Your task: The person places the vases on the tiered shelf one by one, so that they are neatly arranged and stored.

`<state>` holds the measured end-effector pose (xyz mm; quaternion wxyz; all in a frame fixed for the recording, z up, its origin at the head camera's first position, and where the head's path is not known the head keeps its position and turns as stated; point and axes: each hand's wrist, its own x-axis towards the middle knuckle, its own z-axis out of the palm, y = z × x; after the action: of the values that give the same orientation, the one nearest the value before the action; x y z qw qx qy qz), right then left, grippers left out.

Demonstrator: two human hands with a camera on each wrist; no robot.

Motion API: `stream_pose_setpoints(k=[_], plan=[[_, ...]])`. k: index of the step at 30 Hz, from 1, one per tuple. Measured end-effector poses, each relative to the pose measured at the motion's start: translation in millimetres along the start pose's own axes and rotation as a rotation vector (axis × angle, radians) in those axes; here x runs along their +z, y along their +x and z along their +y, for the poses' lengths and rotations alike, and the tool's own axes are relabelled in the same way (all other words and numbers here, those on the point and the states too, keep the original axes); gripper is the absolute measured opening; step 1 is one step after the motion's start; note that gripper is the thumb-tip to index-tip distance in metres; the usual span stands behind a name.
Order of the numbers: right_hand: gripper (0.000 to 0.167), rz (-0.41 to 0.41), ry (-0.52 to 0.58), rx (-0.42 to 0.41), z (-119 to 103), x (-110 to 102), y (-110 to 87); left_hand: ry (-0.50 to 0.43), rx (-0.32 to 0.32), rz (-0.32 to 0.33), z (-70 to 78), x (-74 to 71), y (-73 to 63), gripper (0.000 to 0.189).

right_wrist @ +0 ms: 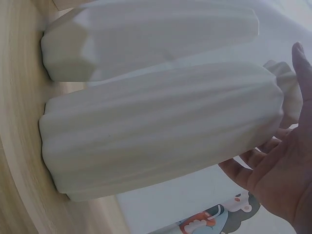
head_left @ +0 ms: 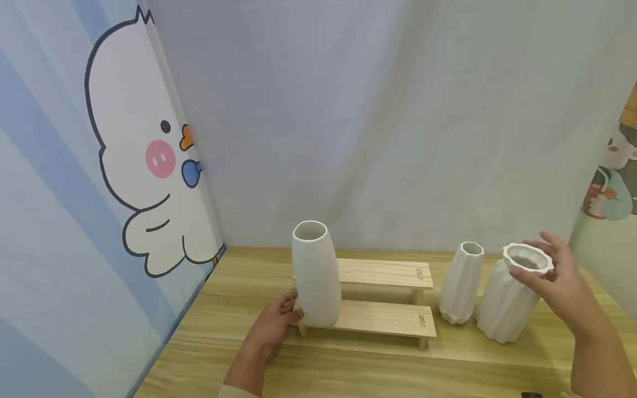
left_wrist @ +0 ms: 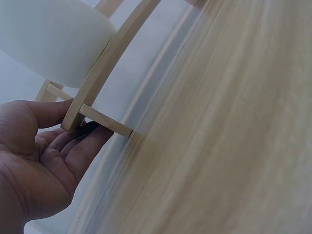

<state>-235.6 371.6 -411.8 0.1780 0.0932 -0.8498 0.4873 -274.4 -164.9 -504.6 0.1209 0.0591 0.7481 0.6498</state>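
A tall smooth white vase point(head_left: 318, 282) stands upright at the left end of the lower step of a two-tier wooden stand point(head_left: 378, 318). My left hand point(head_left: 276, 323) grips that end of the stand, thumb over the board and fingers beneath it; the board's edge and leg show in the left wrist view. At the right, my right hand point(head_left: 562, 282) holds the flared neck of a wide ribbed white vase point(head_left: 505, 304), thumb at the near side and fingers round the back. This vase's base rests on the table. Close to its left stands a slimmer faceted white vase point(head_left: 460, 287).
The wood-grain table point(head_left: 239, 276) runs back to a pale grey curtain point(head_left: 373, 127). A curtain with a cartoon duck point(head_left: 144, 160) hangs at the left. A small dark object point(head_left: 531, 394) shows at the front edge of view.
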Motion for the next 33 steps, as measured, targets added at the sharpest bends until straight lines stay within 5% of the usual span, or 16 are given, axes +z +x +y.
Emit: stream_pose_setpoints(k=[14, 23, 33], plan=[[0.079, -0.019, 0.028, 0.109, 6.2, 3.4, 4.5, 0.032, 0.013, 0.003, 3.0, -1.9, -0.4, 0.059], [0.054, 0.061, 0.168, 0.083, 4.5, 13.9, 2.3, 0.028, 0.001, 0.018, 2.8, -0.7, -0.6, 0.058], [0.052, 0.089, 0.123, 0.069, 5.0, 16.6, 1.0, 0.017, 0.005, 0.005, 3.0, 0.1, -1.5, 0.058]])
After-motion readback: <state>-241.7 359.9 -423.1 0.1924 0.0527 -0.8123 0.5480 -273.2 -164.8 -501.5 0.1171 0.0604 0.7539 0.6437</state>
